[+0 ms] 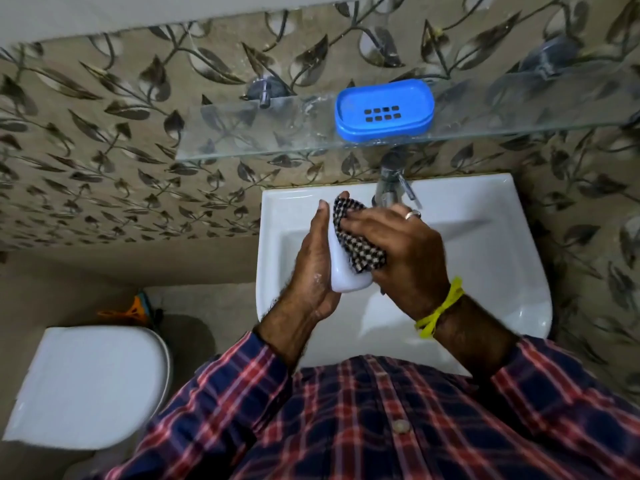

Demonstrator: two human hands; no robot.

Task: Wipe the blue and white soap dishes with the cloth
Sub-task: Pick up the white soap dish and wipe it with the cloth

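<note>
Over the white basin, my left hand holds the white soap dish tilted on its side, fingers wrapped behind it. My right hand presses a dark and white checked cloth against the dish's upper face. The cloth covers most of that face, so only the dish's left edge and lower end show. The blue soap dish, with drain slots in its middle, lies flat on the glass shelf above the basin, apart from both hands.
A white basin sits below my hands with a chrome tap at its back edge, just beyond the cloth. A white toilet with its lid closed stands at lower left. The wall carries leaf-patterned tiles.
</note>
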